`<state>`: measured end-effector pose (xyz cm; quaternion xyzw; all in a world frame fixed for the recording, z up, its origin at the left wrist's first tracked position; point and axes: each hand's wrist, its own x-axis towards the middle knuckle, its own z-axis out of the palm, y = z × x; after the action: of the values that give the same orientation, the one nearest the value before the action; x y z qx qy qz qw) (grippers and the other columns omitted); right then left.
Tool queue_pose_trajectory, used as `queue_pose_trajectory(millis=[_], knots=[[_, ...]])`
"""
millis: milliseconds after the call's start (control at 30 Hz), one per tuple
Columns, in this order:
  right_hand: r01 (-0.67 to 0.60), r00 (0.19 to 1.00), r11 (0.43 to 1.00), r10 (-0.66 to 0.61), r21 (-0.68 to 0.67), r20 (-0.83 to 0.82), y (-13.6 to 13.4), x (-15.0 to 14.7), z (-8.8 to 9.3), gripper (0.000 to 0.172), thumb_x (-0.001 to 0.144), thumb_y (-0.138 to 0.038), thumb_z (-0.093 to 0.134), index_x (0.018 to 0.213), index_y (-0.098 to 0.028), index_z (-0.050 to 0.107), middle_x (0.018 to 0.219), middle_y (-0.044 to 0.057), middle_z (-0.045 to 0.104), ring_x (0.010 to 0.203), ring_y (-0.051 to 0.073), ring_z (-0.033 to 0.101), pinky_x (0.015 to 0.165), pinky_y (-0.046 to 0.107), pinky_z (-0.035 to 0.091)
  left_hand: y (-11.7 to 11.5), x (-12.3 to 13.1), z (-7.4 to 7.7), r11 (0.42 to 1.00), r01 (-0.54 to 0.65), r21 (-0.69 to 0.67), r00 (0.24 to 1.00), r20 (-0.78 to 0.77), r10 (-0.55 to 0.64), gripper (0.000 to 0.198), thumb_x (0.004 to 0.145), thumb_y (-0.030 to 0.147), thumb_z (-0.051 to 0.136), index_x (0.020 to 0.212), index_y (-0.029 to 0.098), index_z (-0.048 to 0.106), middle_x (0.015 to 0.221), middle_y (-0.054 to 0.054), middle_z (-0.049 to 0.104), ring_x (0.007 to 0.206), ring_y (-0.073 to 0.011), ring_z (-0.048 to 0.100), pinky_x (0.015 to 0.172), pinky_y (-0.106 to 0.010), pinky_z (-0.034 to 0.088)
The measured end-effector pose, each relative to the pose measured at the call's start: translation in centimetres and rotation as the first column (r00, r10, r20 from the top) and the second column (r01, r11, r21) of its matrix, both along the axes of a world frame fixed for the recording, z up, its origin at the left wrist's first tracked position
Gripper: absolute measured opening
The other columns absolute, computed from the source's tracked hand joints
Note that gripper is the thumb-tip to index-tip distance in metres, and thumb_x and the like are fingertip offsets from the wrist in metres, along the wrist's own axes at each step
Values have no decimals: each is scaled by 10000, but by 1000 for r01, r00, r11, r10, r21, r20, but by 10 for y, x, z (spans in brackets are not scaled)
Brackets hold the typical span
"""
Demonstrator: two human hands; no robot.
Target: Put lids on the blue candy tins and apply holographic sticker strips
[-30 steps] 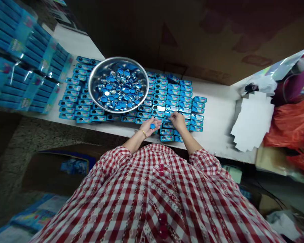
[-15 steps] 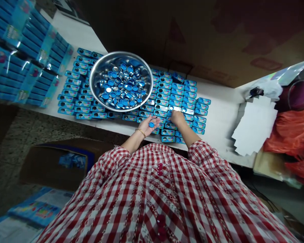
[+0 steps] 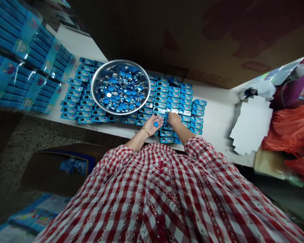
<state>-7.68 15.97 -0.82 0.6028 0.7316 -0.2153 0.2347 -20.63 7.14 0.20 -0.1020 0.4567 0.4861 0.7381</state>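
Observation:
My left hand (image 3: 153, 125) is palm up at the table's front edge, fingers partly stretched. A small round blue cap (image 3: 155, 124) rests in its palm. Just right of it, my right hand (image 3: 174, 118) is closed, fingertips pointing down onto the rows of small blue boxes (image 3: 160, 100). Whatever those fingers pinch is hidden. Many boxes show a round opening or disc at one end of the top. Left of the hands, a steel bowl (image 3: 95, 96) stands among the boxes, holding many blue and silver caps (image 3: 121, 92).
Blue packs in clear wrap (image 3: 22, 47) are stacked at left. A large cardboard box (image 3: 154, 33) stands behind the rows on the white table (image 3: 215, 118). White card sheets (image 3: 252, 125) and a red plastic bag (image 3: 291, 131) lie at right. An open carton (image 3: 48, 168) sits below left.
My left hand has shifted a little to the right, closer to my right hand, with the cap still in its palm. The right hand stays over the boxes. The camera view has shifted slightly.

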Motion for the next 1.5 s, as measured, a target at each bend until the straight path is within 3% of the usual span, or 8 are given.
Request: queue_pose_trajectory(millis=[167, 367, 500, 667, 900, 1100, 1300, 1500], knots=[[49, 950, 990, -6, 132, -313, -27, 8, 11, 281, 832, -343, 578, 1078, -219, 640, 1035, 101, 667, 1007, 246, 605, 828, 340, 466, -1, -2, 2, 998, -24, 57, 999, 44, 21, 461, 900, 536, 338, 986, 156, 584, 1013, -121, 664, 887, -192, 634, 786, -329, 482], [6, 672, 996, 59, 85, -738, -62, -1, 12, 174, 776, -150, 569, 861, -202, 713, 956, 39, 670, 896, 157, 602, 835, 263, 454, -4, 6, 7, 1000, -7, 29, 999, 53, 5, 562, 884, 591, 306, 1103, 134, 548, 930, -113, 645, 762, -174, 607, 666, -291, 479], [216, 799, 974, -139, 63, -585, -52, 21, 4, 141, 779, -179, 574, 877, -181, 676, 878, 30, 676, 829, 160, 616, 765, 260, 466, -9, -4, 9, 1000, -13, 3, 998, -64, 13, 470, 871, 573, 379, 1068, 184, 555, 1038, -112, 640, 914, -198, 611, 745, -310, 491], [39, 980, 998, -30, 42, -198, -43, 23, 7, 211, 771, -222, 636, 975, -170, 634, 970, 94, 684, 946, 215, 623, 786, 270, 452, -19, -21, 4, 994, -100, -53, 987, -129, 92, 360, 899, 468, 402, 1033, 176, 562, 973, -102, 653, 865, -177, 620, 804, -307, 483], [-38, 997, 997, 41, -64, 58, -31, -4, 7, 481, 755, -275, 668, 1186, -114, 531, 1176, 203, 599, 1073, 272, 582, 811, 307, 459, -26, -20, -1, 990, -126, -56, 988, -94, 121, 325, 896, 434, 432, 1009, 167, 579, 886, -82, 660, 791, -152, 623, 788, -287, 474], [-153, 988, 988, 152, -7, -33, -28, -4, 35, 357, 802, -353, 628, 1103, -171, 569, 1037, 136, 657, 979, 245, 611, 771, 303, 449, -33, -31, -1, 983, -155, -94, 986, -83, 148, 322, 912, 403, 407, 986, 157, 601, 820, -71, 657, 717, -143, 616, 733, -280, 471], [-238, 793, 884, 416, 401, -446, 22, -107, 82, 366, 895, -384, 476, 1193, -178, 525, 1175, 123, 571, 1081, 241, 525, 888, 319, 395, -43, -49, 5, 955, -285, -78, 958, -55, 281, 296, 914, 373, 416, 920, 145, 604, 783, -70, 652, 670, -136, 614, 675, -270, 470], [-303, 873, 919, 374, 254, -313, 77, -214, 43, 880, 713, -468, 697, 1436, -264, 237, 1488, 147, 211, 1293, 330, 314, 985, 448, 363, -70, -68, 12, 923, -385, -20, 923, -15, 384, 292, 907, 390, 435, 917, 150, 600, 816, -78, 668, 697, -138, 634, 677, -272, 493]])
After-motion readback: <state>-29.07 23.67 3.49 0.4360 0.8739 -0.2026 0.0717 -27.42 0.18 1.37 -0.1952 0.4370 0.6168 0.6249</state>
